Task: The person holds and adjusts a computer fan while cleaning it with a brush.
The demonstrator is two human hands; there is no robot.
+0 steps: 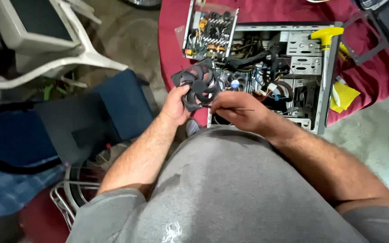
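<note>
The left hand point(175, 105) grips a black case fan point(199, 83); the right hand point(235, 110) pinches a thin tool point(244, 109) at the open computer case's point(327, 85) near edge.

Only real screen I can spot is the old beige boxy monitor point(32, 27) up in the top left corner, its dark greyish glass switched off, parked on a white plastic chair point(86, 56). No boxes or signs that I can make out. Closest thing to a label is a small round blue sticker point(235, 84) inside the open computer case point(327, 90), too tiny to tell more.
</note>
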